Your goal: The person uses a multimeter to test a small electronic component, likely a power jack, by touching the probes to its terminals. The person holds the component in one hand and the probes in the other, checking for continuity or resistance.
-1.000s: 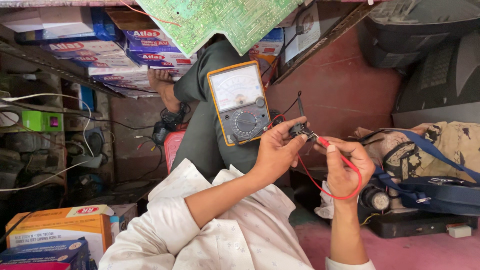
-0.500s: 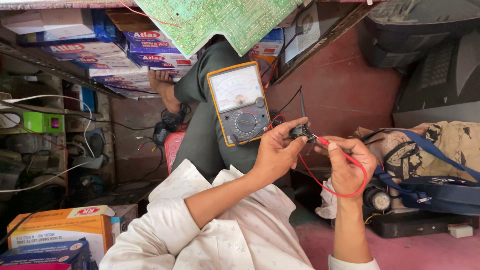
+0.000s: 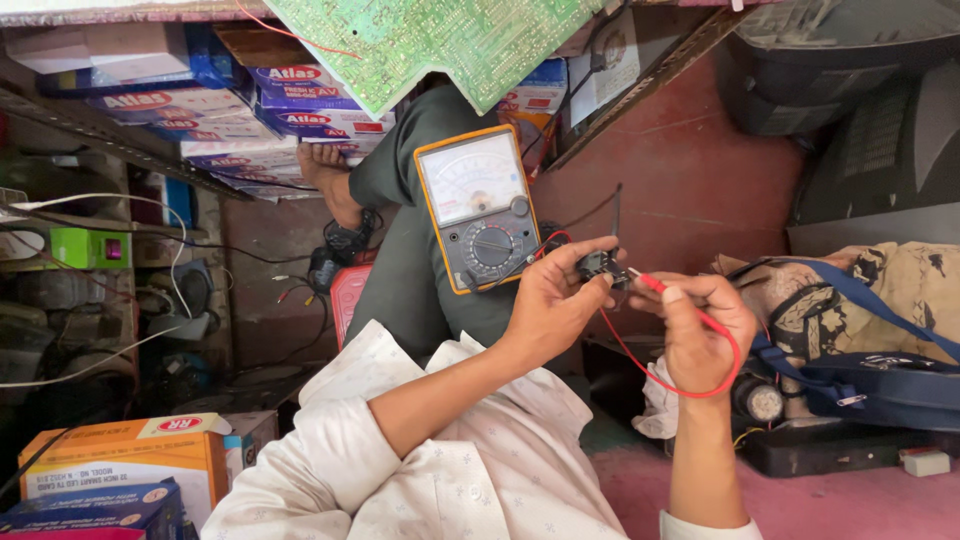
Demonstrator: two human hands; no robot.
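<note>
Pinching black part (image 3: 600, 266) mid-frame, left hand (image 3: 550, 300) | right hand (image 3: 700, 335) grips red probe (image 3: 650, 285), tip leftward touching part | meter (image 3: 480, 205) upper left

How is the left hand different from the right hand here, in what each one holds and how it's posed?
The left hand pinches a small black component with a black probe standing up from it; the right hand holds a red probe, tip touching that component. The left forearm is bare below a rolled white sleeve, crossing diagonally; the right forearm rises almost straight. Both meet in front of the orange analog multimeter.
</note>
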